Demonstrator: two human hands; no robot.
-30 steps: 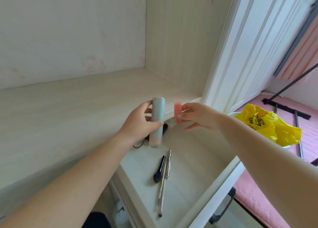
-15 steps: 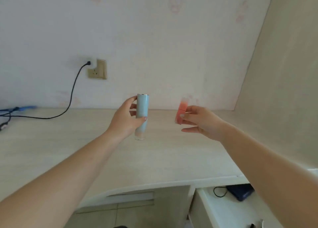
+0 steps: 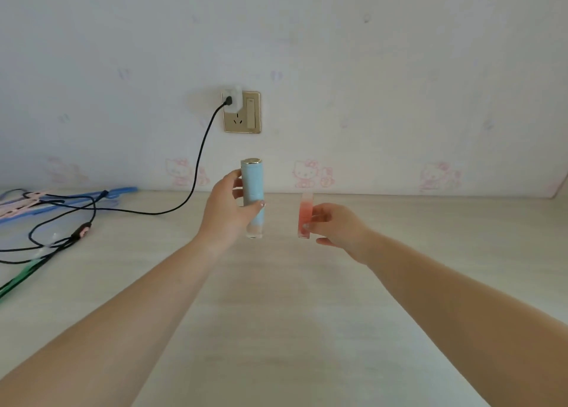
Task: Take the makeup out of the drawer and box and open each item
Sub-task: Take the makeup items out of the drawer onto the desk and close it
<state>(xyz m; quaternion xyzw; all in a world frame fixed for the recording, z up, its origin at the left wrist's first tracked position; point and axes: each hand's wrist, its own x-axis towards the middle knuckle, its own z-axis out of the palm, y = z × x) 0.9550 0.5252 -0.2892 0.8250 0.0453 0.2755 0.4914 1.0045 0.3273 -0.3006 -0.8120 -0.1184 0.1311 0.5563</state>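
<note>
- Head view: I see both forearms extended over a pale wood-grain desktop [image 3: 276,329], with each hand raised above the surface.
- Left hand [image 3: 226,211]: I see it wrapped around a light blue cylindrical tube [image 3: 252,191]; the thumb crosses the front of the tube and the fingers curl behind it.
- Light blue cylindrical tube: it stands upright in the grip, with a gold-rimmed top end uppermost and a clear lower end just below the thumb. It is held above the desktop, not resting on it.
- Right hand [image 3: 336,228]: I see the thumb and fingertips pinching a small pink translucent tube [image 3: 305,216] from its right side; the lowest finger extends loosely below the grip.
- Small pink translucent tube: it is upright, paler at the top, deeper pink through the middle. It sits near the blue tube, to its right, and the two are apart.
- Wall behind: a gold-framed wall socket [image 3: 242,111] carries a white plug adapter [image 3: 232,99]; a black cable [image 3: 196,173] runs down from it to the desktop.
- Left edge of the desktop: the cable lies in loops over blue and pink clothes hangers [image 3: 61,196].
- Base of the wall: faint pink cartoon cat stickers [image 3: 307,173] form a row.
</note>
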